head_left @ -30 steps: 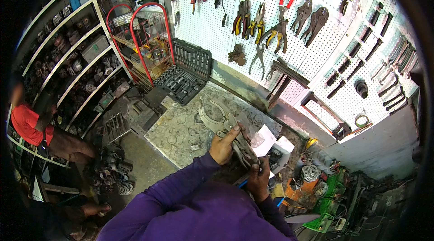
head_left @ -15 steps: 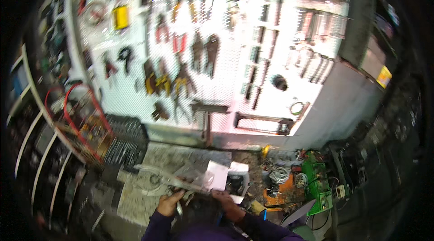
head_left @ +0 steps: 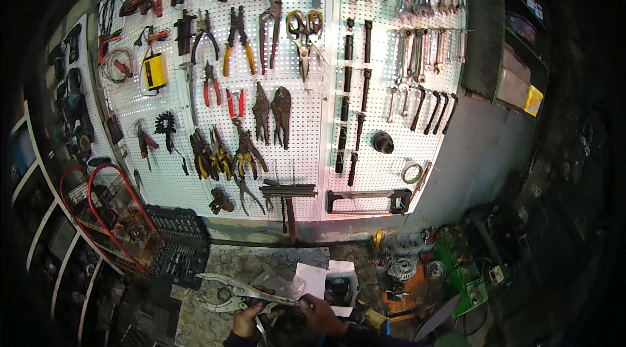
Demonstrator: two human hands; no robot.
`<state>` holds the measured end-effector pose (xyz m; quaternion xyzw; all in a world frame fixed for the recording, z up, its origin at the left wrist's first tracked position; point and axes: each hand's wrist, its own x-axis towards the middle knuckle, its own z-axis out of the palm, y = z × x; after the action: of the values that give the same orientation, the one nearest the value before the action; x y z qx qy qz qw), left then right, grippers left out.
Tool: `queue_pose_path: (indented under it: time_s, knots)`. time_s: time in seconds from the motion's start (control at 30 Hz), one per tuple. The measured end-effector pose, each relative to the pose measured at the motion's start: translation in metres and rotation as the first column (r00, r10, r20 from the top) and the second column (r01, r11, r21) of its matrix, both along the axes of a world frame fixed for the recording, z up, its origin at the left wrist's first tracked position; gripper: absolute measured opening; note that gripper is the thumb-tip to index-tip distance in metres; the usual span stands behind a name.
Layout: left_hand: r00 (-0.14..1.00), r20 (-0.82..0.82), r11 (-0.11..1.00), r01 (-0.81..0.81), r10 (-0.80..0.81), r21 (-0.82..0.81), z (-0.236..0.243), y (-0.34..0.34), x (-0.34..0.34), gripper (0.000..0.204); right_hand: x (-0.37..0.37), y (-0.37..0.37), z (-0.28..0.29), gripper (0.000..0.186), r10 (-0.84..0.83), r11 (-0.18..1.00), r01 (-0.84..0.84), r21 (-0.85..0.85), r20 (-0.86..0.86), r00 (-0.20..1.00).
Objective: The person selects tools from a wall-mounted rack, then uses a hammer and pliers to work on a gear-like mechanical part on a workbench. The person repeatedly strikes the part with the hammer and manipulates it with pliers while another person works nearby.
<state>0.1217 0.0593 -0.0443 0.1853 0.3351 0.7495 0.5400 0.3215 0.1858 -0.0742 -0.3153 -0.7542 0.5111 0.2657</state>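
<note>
A large metal plier-like tool with wide curved jaws (head_left: 220, 290) extends over the workbench between my hands, its jaws pointing left. My left hand (head_left: 247, 321) is closed around its lower handle, close to the jaws. My right hand (head_left: 322, 316) grips the far end of the upper handle. A dark rounded object below the hands is too dim to make out. Just beyond the handle lies a clear plastic bag (head_left: 277, 280). Beside my right hand stands an open white box (head_left: 352, 288) with a dark part inside and its flap raised.
A pegboard (head_left: 300, 164) carries pliers, scissors, wrenches and a hacksaw (head_left: 368, 202). At the left, an open socket set (head_left: 175, 262) stands beside a red-framed wire rack (head_left: 120, 216). Right of the box lie an alternator-like part (head_left: 402, 269) and a green casing (head_left: 466, 298).
My view has tilted upward, so the wall, bench and hands sit lower in the picture. The blur has cleared. Both hands keep hold of the plier-like tool.
</note>
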Motion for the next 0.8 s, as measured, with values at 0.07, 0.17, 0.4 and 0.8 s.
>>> queue_pose_path:
  time_s: [0.07, 0.17, 0.4, 0.8]
  knots:
    - [1.0, -0.006, 0.999, 0.02, -0.02, -0.026, 0.007, -0.001, 0.0, 0.054, -0.005, 0.002, -0.01, 0.043, -0.014, 0.893, -0.015, -0.449, -0.062, 0.998]
    - [0.999, 0.004, 0.998, 0.047, -0.047, 0.041, 0.016, -0.004, 0.002, 0.052, 0.001, 0.004, -0.009, 0.044, -0.022, 0.723, -0.03, -0.69, -0.067, 0.998]
    - [0.995, 0.086, 0.998, 0.053, -0.056, 0.04, 0.025, -0.003, 0.004, 0.052, 0.013, -0.009, 0.041, 0.039, 0.011, 0.799, -0.273, 0.535, 0.442, 0.897]
    - [0.992, -0.081, 0.995, -0.1, 0.101, 0.009, 0.029, 0.018, 0.007, 0.033, 0.011, 0.005, 0.039, 0.041, -0.021, 0.468, -0.213, -0.858, -0.252, 0.967]
